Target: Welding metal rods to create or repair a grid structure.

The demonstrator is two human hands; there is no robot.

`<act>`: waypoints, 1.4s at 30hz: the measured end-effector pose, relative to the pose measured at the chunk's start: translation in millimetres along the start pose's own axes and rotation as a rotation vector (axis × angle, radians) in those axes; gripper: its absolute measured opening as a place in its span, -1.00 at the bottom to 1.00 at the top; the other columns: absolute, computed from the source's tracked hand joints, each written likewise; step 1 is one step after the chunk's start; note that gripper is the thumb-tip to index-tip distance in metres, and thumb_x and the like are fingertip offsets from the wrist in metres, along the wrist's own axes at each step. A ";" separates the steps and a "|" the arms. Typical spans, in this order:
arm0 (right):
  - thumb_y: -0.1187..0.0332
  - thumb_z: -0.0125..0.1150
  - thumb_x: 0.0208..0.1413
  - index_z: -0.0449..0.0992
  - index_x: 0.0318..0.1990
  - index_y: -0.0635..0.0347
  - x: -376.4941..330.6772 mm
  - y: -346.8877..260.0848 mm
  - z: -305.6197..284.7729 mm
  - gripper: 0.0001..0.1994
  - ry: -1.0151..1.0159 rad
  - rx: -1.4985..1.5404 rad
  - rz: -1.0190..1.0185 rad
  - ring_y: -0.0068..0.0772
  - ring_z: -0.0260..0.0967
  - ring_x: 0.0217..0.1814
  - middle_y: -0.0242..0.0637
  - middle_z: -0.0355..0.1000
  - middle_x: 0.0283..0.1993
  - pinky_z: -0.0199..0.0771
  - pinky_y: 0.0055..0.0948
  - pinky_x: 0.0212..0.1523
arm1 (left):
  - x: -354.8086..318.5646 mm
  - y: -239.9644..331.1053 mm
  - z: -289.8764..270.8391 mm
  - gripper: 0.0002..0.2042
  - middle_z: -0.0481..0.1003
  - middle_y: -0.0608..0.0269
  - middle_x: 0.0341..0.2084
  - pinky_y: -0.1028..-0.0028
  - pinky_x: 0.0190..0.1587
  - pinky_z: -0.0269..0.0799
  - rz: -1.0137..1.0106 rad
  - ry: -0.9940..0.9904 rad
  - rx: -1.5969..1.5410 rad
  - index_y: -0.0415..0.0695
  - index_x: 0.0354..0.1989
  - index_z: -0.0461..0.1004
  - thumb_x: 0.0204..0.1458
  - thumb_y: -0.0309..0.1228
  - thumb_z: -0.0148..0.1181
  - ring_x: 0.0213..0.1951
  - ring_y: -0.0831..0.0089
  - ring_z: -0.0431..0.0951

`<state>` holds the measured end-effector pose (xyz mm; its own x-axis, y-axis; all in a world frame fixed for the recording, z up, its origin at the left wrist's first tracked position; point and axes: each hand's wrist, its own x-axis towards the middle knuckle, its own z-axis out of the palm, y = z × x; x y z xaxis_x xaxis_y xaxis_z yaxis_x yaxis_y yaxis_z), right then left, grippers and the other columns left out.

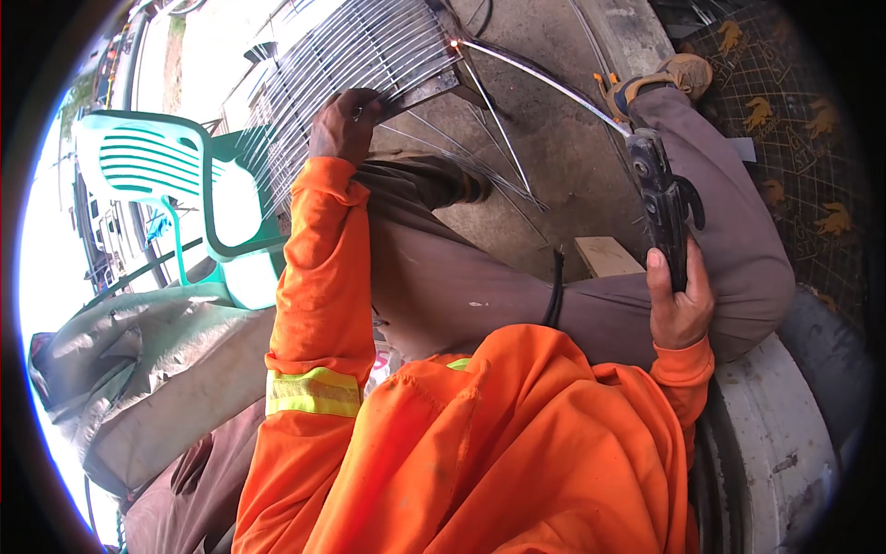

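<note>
Gripping the near edge of a wire grille (369,46) at the upper centre of the frame, the left hand (343,125) is closed around its dark frame bar. The right hand (678,305), at the middle right, is closed around the black holder (666,208) of a welding rod (544,78). The rod runs up and left from the holder to the grille's right corner, where a small glowing spot (454,42) shows at its tip. Orange sleeves cover both arms. Grey-trousered legs stretch across the concrete floor (554,148), with loose wires (489,157) lying below the grille. A teal plastic chair (148,157) stands at the upper left.
</note>
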<state>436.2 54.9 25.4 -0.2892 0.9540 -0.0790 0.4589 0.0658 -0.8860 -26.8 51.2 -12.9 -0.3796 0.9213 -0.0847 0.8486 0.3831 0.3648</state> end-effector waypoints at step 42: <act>0.30 0.26 0.22 0.44 0.14 0.43 1.3 1.3 0.5 -0.57 0.014 -0.025 -0.016 -0.32 0.54 -0.21 -0.09 0.56 -0.16 0.53 -0.39 -0.13 | -1.9 29.1 17.2 -0.68 0.51 0.09 -0.19 0.20 -0.02 0.45 0.316 0.098 0.112 0.12 0.13 0.53 0.19 -0.31 0.11 -0.11 0.08 0.54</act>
<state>436.0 56.1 23.9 -0.2849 0.9568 -0.0586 0.4750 0.0878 -0.8756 5.0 61.8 -18.1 -0.1200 0.9869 0.1074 0.9631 0.0895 0.2539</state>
